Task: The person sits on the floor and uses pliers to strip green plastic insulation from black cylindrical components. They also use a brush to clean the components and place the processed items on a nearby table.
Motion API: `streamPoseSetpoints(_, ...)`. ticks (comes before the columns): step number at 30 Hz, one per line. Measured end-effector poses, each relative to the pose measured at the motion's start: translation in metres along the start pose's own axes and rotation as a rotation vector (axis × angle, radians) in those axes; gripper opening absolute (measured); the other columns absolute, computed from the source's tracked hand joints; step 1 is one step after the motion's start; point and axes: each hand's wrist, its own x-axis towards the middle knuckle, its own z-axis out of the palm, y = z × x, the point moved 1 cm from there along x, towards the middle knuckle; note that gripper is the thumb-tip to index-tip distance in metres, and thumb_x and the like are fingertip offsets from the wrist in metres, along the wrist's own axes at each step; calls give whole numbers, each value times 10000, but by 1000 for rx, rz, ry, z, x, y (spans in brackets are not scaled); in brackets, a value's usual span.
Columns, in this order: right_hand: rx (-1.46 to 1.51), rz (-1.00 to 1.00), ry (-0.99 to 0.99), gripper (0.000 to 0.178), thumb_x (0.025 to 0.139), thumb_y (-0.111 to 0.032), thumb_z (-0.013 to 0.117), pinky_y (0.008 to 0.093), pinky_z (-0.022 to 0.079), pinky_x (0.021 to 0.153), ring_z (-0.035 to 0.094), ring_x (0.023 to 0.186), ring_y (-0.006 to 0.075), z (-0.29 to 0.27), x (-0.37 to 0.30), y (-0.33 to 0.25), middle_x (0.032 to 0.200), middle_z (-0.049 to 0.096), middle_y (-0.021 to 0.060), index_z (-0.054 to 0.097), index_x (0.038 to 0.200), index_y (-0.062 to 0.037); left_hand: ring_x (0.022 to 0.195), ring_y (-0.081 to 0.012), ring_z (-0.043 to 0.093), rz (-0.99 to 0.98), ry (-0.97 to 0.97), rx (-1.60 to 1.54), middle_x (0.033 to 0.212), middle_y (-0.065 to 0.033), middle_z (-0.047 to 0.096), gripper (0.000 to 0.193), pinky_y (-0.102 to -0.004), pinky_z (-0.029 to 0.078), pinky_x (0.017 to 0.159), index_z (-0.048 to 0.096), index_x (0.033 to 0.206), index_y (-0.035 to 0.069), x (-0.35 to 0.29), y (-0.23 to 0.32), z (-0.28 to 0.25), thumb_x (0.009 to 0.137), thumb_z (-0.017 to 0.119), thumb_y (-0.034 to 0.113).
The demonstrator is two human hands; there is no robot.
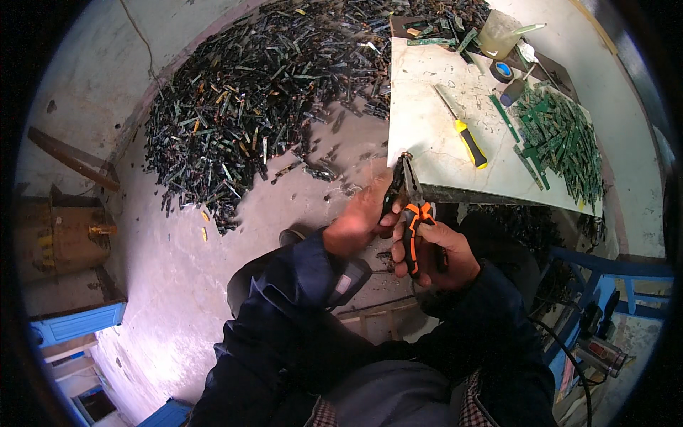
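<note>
My right hand [449,257] is closed round the black-and-orange handles of a pair of pliers [415,212]. The metal jaws point away from me, toward the table's near left corner. Beside the jaws, my left hand [363,213] is closed on a dark narrow strip [393,191], its far end lying against the pliers' tip. Whether the jaws bite into the strip, I cannot tell. On the white tabletop [427,121] just beyond lies a screwdriver [465,135] with a yellow-and-black handle.
A large heap of dark strips [263,99] covers the floor at the far left. Green circuit-board strips [558,135] are piled on the table's right, near a blue-centred tape roll [501,70] and a cloudy container [498,35]. A cardboard box [78,235] stands at left, blue furniture [605,265] at right.
</note>
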Motion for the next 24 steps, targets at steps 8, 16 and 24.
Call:
streamPoseSetpoints(8,122,24,-74,381,947,-359,447,239,450,388,666,721,239,-2,2,5,875,631,122,476,1158,-42,783,-144,545,460,-7,659,867,-71,570,503,-262,441,678,527,1148,54,3,-14,-17,988,325,486)
streamPoseSetpoints(16,110,4,-2,393,946,-400,444,228,422,397,613,659,200,-4,4,11,839,612,83,490,1110,-46,1048,-127,524,200,-72,173,1201,-74,557,547,-268,422,919,385,1367,13,11,-10,-3,1017,279,420)
streamPoseSetpoints(24,4,33,49,369,912,-401,476,268,377,417,512,545,192,-9,2,7,752,575,79,532,1023,-53,932,-119,538,260,-8,211,1113,-68,570,525,-249,449,833,402,1349,12,14,-11,-3,1021,273,401)
